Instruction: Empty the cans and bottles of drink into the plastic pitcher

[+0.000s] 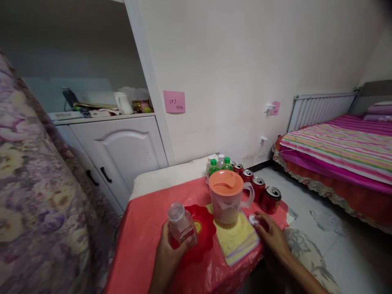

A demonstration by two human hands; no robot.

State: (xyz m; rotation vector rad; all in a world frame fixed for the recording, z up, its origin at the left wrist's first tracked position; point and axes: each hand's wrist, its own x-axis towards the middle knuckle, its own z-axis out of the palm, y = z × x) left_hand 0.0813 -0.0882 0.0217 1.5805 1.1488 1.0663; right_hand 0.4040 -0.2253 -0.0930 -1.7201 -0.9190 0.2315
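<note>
- Left hand (168, 252) wrapped round an open, upright bottle (181, 223), left of the jug (227, 197).
- Right hand (269, 233) fingertips pinch a white cap (252, 219), right of the jug's base.

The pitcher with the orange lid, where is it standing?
The pitcher stands on a yellow cloth mid-table, red cans just right of it, between the left hand and right hand.

A pink sticky note (174, 101) on the wall, at about eleven o'clock from the orange-lidded pitcher (227, 196), carries handwriting that looks like "293" above smaller marks I cannot read. Another pink note (275, 108) at one o'clock is too small to read. The red cans' (270, 199) labels are illegible.
</note>
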